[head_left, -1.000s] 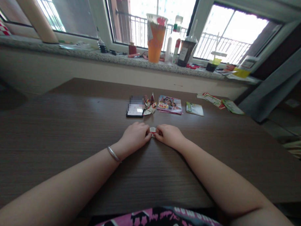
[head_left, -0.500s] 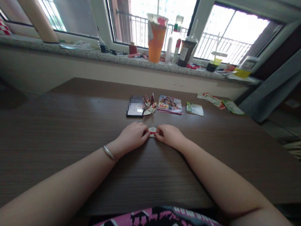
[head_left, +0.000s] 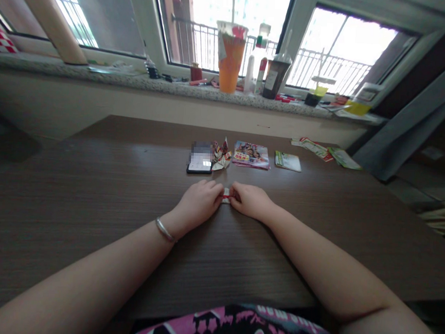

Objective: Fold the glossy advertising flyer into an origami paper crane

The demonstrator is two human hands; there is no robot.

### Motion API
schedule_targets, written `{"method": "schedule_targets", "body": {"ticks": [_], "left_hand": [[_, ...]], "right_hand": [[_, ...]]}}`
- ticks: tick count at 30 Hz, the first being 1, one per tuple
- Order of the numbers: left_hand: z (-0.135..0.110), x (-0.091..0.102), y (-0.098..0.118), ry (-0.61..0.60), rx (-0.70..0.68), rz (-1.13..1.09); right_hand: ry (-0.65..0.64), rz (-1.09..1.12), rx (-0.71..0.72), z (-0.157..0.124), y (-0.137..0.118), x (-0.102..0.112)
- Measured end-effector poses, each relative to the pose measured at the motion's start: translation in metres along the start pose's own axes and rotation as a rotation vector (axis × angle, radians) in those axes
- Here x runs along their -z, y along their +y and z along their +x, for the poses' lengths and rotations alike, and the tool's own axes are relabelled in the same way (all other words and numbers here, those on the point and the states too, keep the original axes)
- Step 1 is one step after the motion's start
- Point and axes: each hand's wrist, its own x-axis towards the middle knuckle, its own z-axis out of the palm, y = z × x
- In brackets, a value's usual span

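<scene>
Left hand [head_left: 199,201], right hand [head_left: 251,201], 2 together pinching what looks like folded paper [head_left: 226,195] between fingertips

Both arms are bare, with no sleeves on them. The left hand [head_left: 198,202] has a thin, shiny silver bangle [head_left: 165,230] around its wrist. The right hand [head_left: 251,201] has nothing on its wrist and no rings that can be seen. At the near edge there is a bit of the person's top [head_left: 235,325]. It is black with bright pink shapes and some white marks on it.
</scene>
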Motion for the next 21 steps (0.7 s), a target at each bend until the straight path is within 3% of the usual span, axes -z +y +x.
{"method": "schedule_targets", "body": {"ticks": [6,21], "left_hand": [[-0.005,0.004,0.000,0.009,-0.268,0.021],[-0.005,0.012,0.003,-0.048,-0.234,0.082]], "right_hand": [[-0.007,0.007,0.037,0.000,0.007,-0.002],[0.003,0.031,0.046,0.001,0.009,-0.005]]}}
